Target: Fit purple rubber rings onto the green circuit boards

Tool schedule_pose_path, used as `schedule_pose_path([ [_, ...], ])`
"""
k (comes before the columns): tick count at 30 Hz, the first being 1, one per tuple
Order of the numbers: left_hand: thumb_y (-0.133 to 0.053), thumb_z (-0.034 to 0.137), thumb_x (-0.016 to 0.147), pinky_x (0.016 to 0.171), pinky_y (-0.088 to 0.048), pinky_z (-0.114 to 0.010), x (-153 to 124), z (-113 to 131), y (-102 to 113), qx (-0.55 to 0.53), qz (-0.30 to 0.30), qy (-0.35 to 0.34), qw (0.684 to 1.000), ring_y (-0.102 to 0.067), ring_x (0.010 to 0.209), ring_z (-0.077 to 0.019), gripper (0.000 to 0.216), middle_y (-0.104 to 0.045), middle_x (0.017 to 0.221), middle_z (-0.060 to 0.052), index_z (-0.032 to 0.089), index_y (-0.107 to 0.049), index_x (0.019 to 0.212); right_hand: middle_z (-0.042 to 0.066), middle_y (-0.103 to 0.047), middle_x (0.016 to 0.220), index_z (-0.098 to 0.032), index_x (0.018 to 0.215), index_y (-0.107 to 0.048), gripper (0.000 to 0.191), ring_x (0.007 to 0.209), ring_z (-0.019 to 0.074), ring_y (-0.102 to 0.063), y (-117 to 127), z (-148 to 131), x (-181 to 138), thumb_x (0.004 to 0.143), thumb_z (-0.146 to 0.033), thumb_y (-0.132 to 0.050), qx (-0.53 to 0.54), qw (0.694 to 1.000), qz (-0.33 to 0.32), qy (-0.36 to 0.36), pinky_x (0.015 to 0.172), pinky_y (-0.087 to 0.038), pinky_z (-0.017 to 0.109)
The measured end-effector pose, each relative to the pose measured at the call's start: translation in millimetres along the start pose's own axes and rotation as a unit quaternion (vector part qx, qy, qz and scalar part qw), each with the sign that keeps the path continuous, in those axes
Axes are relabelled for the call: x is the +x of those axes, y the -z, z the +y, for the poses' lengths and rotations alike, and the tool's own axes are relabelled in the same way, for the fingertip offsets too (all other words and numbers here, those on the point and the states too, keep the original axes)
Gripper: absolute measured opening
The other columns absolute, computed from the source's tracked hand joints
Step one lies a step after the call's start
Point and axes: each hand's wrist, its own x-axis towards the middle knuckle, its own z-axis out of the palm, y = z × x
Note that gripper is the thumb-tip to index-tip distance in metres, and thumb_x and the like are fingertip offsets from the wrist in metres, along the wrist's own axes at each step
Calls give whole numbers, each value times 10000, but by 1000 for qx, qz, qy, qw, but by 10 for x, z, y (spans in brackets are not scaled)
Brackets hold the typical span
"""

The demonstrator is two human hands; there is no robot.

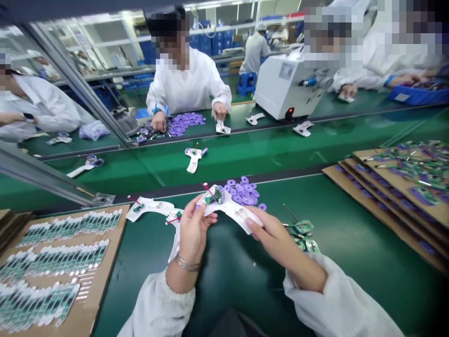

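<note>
Both of my hands hold one white plastic shell point(235, 211) above the green table. My left hand point(192, 230) pinches its near-left end, where a small green circuit board point(214, 198) with red and black wires sits. My right hand point(272, 234) grips the shell's other end, fingers closed under it. Behind the shell lies a heap of purple rings point(245, 192). Small green circuit boards point(302, 235) lie just right of my right hand. Two more white shells point(151, 207) rest to the left of my left hand.
A cardboard sheet point(105, 271) at the left carries rows of long green strips. Stacked cardboard sheets point(382, 206) with purple and green parts lie at the right. Beyond runs a green conveyor point(280, 150) with white shells on it. Several people in white coats sit across it, beside a white machine point(287, 89).
</note>
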Motion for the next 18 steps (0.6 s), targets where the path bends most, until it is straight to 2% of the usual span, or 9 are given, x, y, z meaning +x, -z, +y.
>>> schedule_pose_path([
  [2,-611,399,827,538,-544,-239,-17,-43,-61,-33,-39,13,999,-688,678,-149,420,-676,1031,-75,178,-530,1175,8,-569,704,-181,1132,-579,367,530,116,-480,122,-34,102,898,-456,-509,69,996,50,-18,464,-362,241],
  [4,-546,410,864,564,-537,-253,-26,-151,-111,-38,-59,14,997,-682,745,-160,380,-642,1133,-107,177,-513,1163,-28,-511,634,-178,1130,-554,395,466,88,-404,287,-86,333,856,-461,-575,149,985,72,-44,409,-286,209],
  [6,-544,385,867,570,-514,-240,-26,-301,-145,-10,-56,8,998,-650,707,-135,321,-647,1083,-113,151,-540,1086,-69,-444,569,-181,1125,-527,371,420,61,-330,437,-148,681,852,-419,-608,200,974,75,-74,387,-221,178],
  [9,-544,349,860,548,-470,-222,-23,-506,-156,63,-80,8,995,-595,614,-110,244,-658,894,-76,132,-585,963,-85,-413,545,-164,1038,-527,209,382,29,-254,517,-193,1330,912,-325,-566,209,969,75,-109,366,-158,150],
  [11,-530,328,864,535,-448,-220,-17,-586,-141,110,-118,10,987,-566,569,-102,220,-652,816,-57,130,-605,926,-71,-448,588,-148,1010,-538,164,391,25,-294,454,-172,1784,950,-300,-527,203,968,84,-122,363,-206,141],
  [12,-522,326,868,530,-440,-219,-13,-608,-129,129,-136,10,982,-555,551,-100,221,-648,787,-50,130,-611,914,-54,-493,642,-140,1020,-548,178,422,31,-361,395,-154,2007,962,-305,-519,201,967,90,-130,381,-280,142],
  [14,-509,339,876,525,-431,-222,-2,-631,-107,160,-164,9,973,-542,531,-100,238,-640,750,-43,129,-619,904,5,-593,841,-133,1085,-567,240,598,76,-544,246,-122,2434,965,-339,-535,197,964,102,-144,518,-473,199],
  [15,-504,347,878,524,-429,-224,4,-636,-99,172,-175,10,969,-540,528,-102,249,-637,742,-43,129,-621,905,35,-615,953,-135,1123,-570,270,720,111,-601,164,-116,2636,959,-349,-548,194,964,106,-151,617,-532,254],
  [18,-492,352,879,521,-424,-228,19,-644,-100,196,-198,10,960,-533,528,-111,258,-622,719,-43,129,-620,870,83,-597,1159,-149,1203,-562,328,967,191,-621,-73,-142,3184,945,-350,-572,181,963,107,-168,814,-551,383],
])
